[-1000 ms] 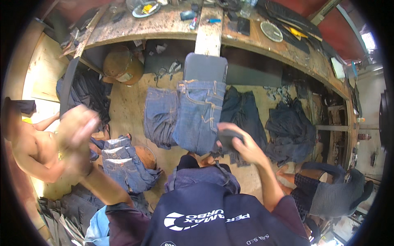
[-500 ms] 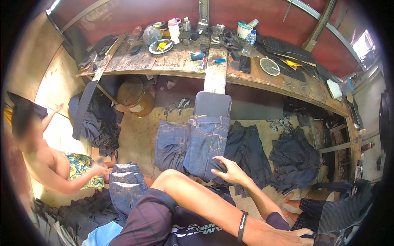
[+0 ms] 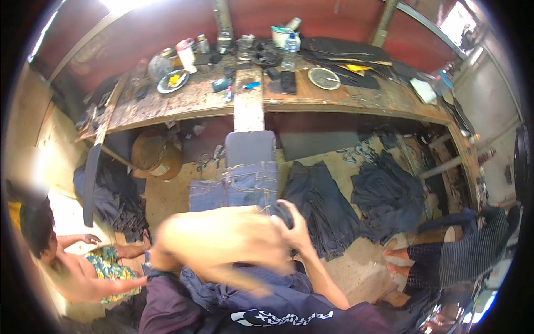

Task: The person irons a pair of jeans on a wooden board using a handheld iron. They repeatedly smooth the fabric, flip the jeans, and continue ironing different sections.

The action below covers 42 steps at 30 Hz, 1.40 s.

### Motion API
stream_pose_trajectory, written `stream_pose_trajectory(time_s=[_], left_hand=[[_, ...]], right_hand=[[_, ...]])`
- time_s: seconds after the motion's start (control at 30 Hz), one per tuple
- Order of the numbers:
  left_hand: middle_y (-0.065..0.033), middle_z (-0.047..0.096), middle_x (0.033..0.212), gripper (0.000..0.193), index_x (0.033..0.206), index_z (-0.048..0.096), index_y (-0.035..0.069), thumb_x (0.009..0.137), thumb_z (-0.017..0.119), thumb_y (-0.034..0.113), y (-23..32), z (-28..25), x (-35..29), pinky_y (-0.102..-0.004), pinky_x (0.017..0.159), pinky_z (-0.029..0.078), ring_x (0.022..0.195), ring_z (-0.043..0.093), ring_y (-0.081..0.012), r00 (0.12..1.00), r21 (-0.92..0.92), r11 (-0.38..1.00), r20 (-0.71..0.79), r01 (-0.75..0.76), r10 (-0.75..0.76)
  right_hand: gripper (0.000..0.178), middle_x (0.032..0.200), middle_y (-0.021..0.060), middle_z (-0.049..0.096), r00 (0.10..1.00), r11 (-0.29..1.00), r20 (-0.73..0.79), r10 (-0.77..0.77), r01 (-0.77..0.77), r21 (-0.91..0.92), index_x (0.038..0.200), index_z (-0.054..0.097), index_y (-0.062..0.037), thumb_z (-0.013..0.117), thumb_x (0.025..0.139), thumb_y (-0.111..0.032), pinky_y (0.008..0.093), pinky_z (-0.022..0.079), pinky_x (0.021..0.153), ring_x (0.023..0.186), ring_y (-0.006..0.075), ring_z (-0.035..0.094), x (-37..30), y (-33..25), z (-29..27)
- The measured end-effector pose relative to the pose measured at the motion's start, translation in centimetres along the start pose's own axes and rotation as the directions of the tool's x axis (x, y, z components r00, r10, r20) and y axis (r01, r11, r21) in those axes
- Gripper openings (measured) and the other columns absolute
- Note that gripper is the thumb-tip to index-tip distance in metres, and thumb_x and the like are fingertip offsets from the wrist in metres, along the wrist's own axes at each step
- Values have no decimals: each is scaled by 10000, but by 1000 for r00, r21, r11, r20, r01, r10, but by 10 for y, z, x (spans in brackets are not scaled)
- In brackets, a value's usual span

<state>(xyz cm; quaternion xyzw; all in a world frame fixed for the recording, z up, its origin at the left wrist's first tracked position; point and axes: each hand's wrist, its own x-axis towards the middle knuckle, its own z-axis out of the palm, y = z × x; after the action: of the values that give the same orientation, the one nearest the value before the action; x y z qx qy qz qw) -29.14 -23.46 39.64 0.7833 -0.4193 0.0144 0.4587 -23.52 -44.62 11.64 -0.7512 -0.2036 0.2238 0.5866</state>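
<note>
A pair of blue jeans [image 3: 253, 178] is drawn over a narrow board with a dark, round-cornered end [image 3: 250, 149], which juts from the worktable toward me. My right hand [image 3: 298, 231] is closed around a small black rounded object [image 3: 283, 215] at the right side of the jeans. Its exact kind does not show. My left arm reaches across in front of me, and my left hand [image 3: 264, 239] is smeared by motion near the right one, its fingers unreadable. The arm hides the lower part of the jeans. Dark denim [image 3: 222, 286] lies across my lap.
The long wooden table [image 3: 206, 103] holds a plate [image 3: 172, 81], phone [image 3: 288, 82], bottle [image 3: 290, 53] and round lid [image 3: 324, 78]. Denim piles [image 3: 320, 206] lie on the floor. A co-worker [image 3: 72, 273] sits left; another person's legs [image 3: 409, 259] show right. A bucket [image 3: 157, 156] stands below the table.
My left arm has swung from the lower right to across the jeans. My right hand still holds the black object. The view has shifted, and the co-worker at left has lowered an arm.
</note>
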Motion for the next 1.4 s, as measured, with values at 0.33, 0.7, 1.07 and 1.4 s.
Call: stream_pose_trajectory(time_s=[0.33,0.7,1.07,1.4], left_hand=[[-139,766,1112,525,1284,723,56,952,836,446,87,-63,-88,-480,859,565,1011,740,-319,839,467,774,524,-428,148],[-172,796,1143,635,1391,706,32,960,829,482,-24,63,-72,-519,889,612,1033,782,-323,932,-657,716,-362,-234,-28],[-96,671,1065,374,1055,678,100,1011,791,453,-85,236,-123,-455,909,498,1050,649,-315,837,-455,795,-171,400,-519],[-314,551,1512,838,1581,468,-49,1036,710,539,-258,186,-217,-534,1184,473,1378,579,-505,5,-214,283,-789,935,-614]], right_hand=[[718,1511,268,634,902,978,417,114,-28,-206,1560,562,-52,762,1011,-469,493,478,1194,1416,430,614,-39,15,17],[745,1348,226,682,904,824,383,-188,357,-440,1566,550,-106,776,991,-522,533,549,1065,1243,437,679,16,-12,19],[731,1366,250,668,976,836,204,-75,173,-521,1557,566,-75,808,980,-451,529,554,1061,1245,456,676,-4,39,-39],[697,1301,240,639,943,735,-128,-309,151,-661,1524,574,-35,842,969,-361,522,530,1031,1190,430,655,95,40,16]])
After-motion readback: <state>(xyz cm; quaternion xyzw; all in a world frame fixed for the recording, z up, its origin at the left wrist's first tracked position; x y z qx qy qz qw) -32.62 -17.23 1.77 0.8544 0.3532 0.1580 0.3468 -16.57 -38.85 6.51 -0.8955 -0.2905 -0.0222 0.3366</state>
